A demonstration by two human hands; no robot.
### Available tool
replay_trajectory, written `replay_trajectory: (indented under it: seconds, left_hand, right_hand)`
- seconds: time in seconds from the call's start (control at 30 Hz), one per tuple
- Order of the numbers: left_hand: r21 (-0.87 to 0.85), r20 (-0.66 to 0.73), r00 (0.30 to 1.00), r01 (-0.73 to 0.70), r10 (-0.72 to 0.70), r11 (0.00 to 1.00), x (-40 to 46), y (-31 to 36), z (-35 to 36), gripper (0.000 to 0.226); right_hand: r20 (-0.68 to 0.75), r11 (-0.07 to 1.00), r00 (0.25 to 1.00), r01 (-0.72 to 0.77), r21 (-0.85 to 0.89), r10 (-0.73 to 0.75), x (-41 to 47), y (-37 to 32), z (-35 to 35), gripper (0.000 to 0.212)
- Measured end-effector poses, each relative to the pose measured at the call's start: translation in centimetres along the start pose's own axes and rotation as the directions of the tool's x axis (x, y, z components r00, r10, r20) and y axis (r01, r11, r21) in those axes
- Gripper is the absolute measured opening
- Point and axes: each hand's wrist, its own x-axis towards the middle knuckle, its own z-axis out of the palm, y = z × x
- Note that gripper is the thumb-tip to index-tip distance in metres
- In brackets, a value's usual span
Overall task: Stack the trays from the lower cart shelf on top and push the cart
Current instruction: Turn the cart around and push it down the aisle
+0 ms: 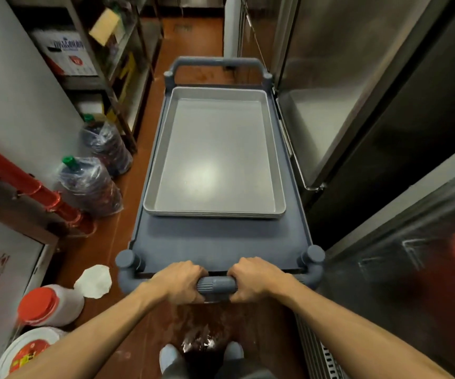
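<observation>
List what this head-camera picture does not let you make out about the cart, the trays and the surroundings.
- Lower cart shelf: hidden under the cart's top deck.
- Tray count: the stacked trays show only thin rim edges.
- Handle ends: covered by the left hand and right hand.
- Box label on the shelving: blurred.

Item one on my feed: a grey plastic cart (221, 236) with a flat top shelf, round corner posts and a looped handle at each end, standing lengthwise in a narrow aisle. Item two: a stack of shallow, rectangular silver metal trays (215, 157), empty, nested flat on the top shelf toward its far end, their layered rims visible at the near edge.
</observation>
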Motion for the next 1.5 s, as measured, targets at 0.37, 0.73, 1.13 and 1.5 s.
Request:
replay_trajectory:
  seconds: [0.37,0.73,1.13,1.5]
  left_hand:
    - [0.022,-0.266,0.959,0.107,-0.098,0.994,4.6,-2.8,-3.9,0.090]
    - [0.002,-0.385,0.903,0.206,-0.190,0.979,11.7,-6.3,-9.2,0.064]
    - [0.027,-0.451,0.873,0.224,-0.188,0.974,21.4,-13.6,-16.8,0.061]
    - [0.009,-0.473,0.865,0.196,-0.168,0.981,32.5,-22.2,-26.4,0.058]
  right_hand:
    - [-0.381,0.978,0.911,0.094,-0.188,-0.161,4.5,4.0,-4.3,0.066]
    - [-0.505,0.918,0.835,-0.352,-0.183,0.219,10.2,8.3,-8.5,0.040]
    - [-0.495,0.931,0.837,-0.339,-0.136,0.232,20.7,15.4,-14.9,0.052]
    - [-0.502,0.899,0.811,-0.417,-0.136,0.300,33.3,23.4,-22.4,0.052]
